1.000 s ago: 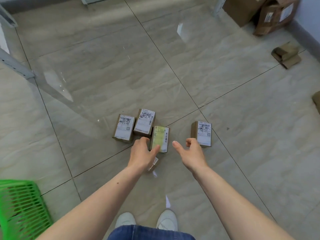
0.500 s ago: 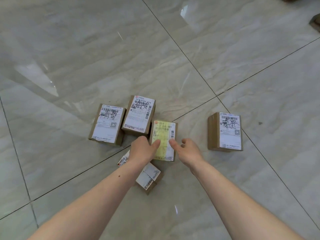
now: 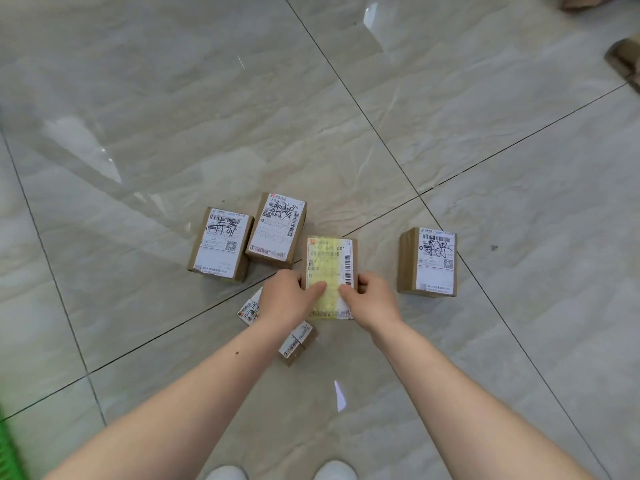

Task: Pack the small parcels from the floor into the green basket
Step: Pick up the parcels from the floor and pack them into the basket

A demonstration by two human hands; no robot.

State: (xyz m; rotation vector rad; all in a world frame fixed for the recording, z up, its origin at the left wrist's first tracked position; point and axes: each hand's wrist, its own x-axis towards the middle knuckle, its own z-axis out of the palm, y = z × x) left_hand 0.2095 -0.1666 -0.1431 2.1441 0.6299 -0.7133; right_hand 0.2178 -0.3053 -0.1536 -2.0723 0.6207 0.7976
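Both hands clasp the yellow-labelled parcel (image 3: pixel 330 268) on the floor (image 3: pixel 138 98): the left hand (image 3: pixel 289 297) at its left edge, the right hand (image 3: pixel 372 299) at its right, thumbs on top. Its long axis points away from the person. The green basket (image 3: pixel 8 448) shows at the lower-left edge.

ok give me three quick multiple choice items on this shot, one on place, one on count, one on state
1. Where is the green basket?
A. bottom left edge
B. top right
C. between the shoes

2. How many small parcels are on the floor?
A. three
B. five
C. seven

3. What are the hands doing?
A. hanging idle
B. both gripping the yellow-label parcel
C. each lifting a different parcel

Answers:
1 A, green mesh shows only at the lower left.
2 B, five labelled boxes show.
3 B, left hand and right hand clasp its sides, thumbs on the label.
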